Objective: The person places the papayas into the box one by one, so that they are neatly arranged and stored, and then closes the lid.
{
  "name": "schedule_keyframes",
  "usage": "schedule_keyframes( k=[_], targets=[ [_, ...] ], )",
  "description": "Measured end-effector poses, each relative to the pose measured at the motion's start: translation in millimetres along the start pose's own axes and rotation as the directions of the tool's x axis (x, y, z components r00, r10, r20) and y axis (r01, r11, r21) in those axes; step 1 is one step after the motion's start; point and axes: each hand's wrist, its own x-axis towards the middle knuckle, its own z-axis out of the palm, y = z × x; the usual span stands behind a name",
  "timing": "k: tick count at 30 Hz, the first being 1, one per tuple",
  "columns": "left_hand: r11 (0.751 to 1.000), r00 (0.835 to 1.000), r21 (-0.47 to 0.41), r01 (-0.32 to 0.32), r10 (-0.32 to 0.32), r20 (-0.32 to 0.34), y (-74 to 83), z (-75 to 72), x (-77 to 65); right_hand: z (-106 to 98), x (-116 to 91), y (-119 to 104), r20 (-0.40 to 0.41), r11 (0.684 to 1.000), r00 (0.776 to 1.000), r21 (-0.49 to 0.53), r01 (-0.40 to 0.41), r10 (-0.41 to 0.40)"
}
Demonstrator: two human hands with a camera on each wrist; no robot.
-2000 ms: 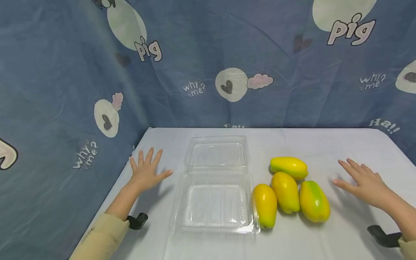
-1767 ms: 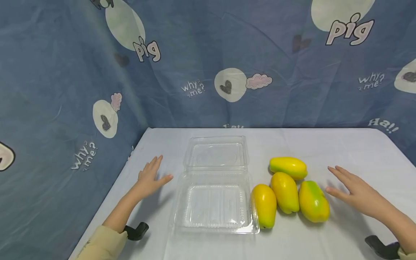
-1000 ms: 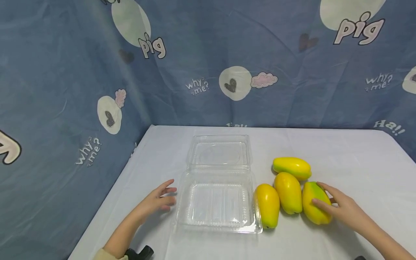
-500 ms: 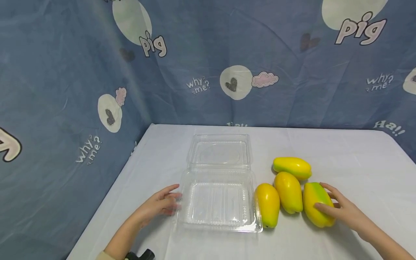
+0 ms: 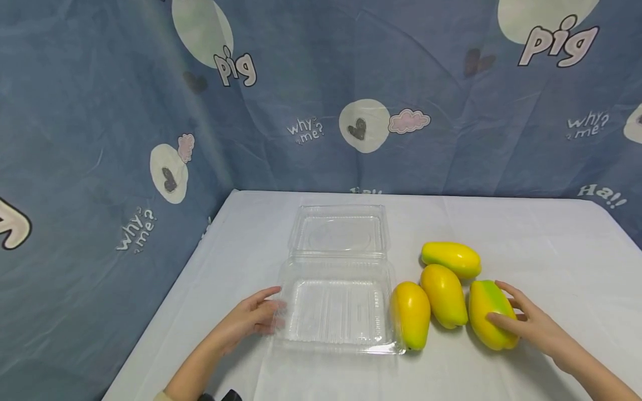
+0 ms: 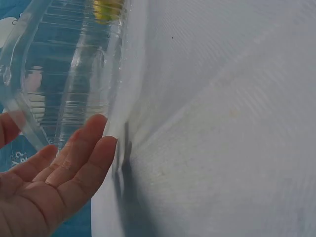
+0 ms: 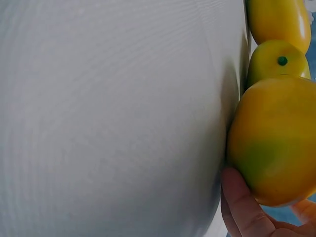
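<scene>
Presumably for steadiness, the right hand point(image 5: 540, 331) grips the rightmost fruit point(image 5: 484, 313) at the head view's four o'clock; the left hand point(image 5: 247, 321), fingers loosely extended, meets the clear container point(image 5: 337, 312) at its nine o'clock.

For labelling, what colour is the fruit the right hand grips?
The fruit is yellow, streaked green; head view is clearest.
</scene>
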Motion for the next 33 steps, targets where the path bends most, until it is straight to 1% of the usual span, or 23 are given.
schedule_keyframes(
  k=[5, 13, 17, 22, 25, 33],
  targets=[
    [1.0, 1.0, 0.007, -0.008, 0.008, -0.017, 0.7, 1.5, 2.1, 1.5, -1.0, -0.5, -0.009, 1.0, 1.0, -0.006, 0.008, -0.008],
    [1.0, 1.0, 0.006, -0.025, 0.025, -0.004, -0.6, 0.1, 6.3, 2.6, -2.2, -1.9, -0.029, 1.0, 1.0, 0.001, -0.01, 0.01],
    [1.0, 1.0, 0.006, -0.024, 0.024, -0.004, 0.0, -0.1, 7.3, 2.3, -2.8, -2.1, -0.027, 1.0, 1.0, 0.007, -0.003, 0.003],
    [1.0, 1.0, 0.003, -0.011, 0.011, -0.007, 1.2, 0.5, 6.8, -0.3, -4.7, -5.0, -0.041, 0.999, 0.999, -0.011, 0.03, -0.03],
    [1.0, 1.0, 0.006, -0.011, 0.011, -0.008, 1.9, 0.8, 6.4, -3.1, -6.9, -8.6, -0.066, 0.998, 0.996, -0.025, 0.061, -0.063],
    [1.0, 1.0, 0.0, -0.025, 0.025, 0.001, 2.1, -0.7, 5.3, -11.7, -12.1, -20.9, -0.127, 0.984, 0.977, -0.072, 0.164, -0.172]
  ],
)
